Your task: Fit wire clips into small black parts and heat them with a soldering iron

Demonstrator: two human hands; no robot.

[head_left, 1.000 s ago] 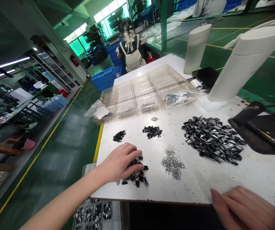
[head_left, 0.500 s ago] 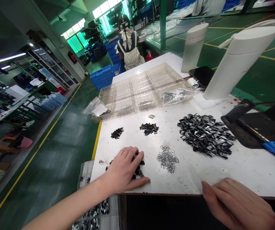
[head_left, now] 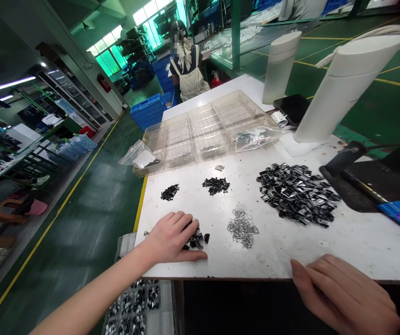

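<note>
My left hand (head_left: 171,238) lies palm down on a small pile of black parts (head_left: 197,240) near the front left corner of the white table (head_left: 290,246), fingers curled over the pile and thumb stretched along the edge. My right hand (head_left: 343,293) rests at the table's front edge, fingers together and flat, holding nothing. A heap of silver wire clips (head_left: 242,228) sits just right of the left hand. Farther right lies a large heap of black and silver parts (head_left: 296,194). Two small black piles (head_left: 170,191) (head_left: 216,184) sit behind.
A clear compartment tray (head_left: 203,128) and plastic bags (head_left: 256,137) stand at the back. Two white columns (head_left: 343,83) (head_left: 281,65) rise at the right, with a dark tool (head_left: 370,181) beside them. A tray of parts (head_left: 133,307) sits below the table's left corner. A person in an apron (head_left: 188,70) works beyond.
My left hand has dragged the black pile toward the front left edge and its fingers have curled in. The right hand has stayed at the front edge.
</note>
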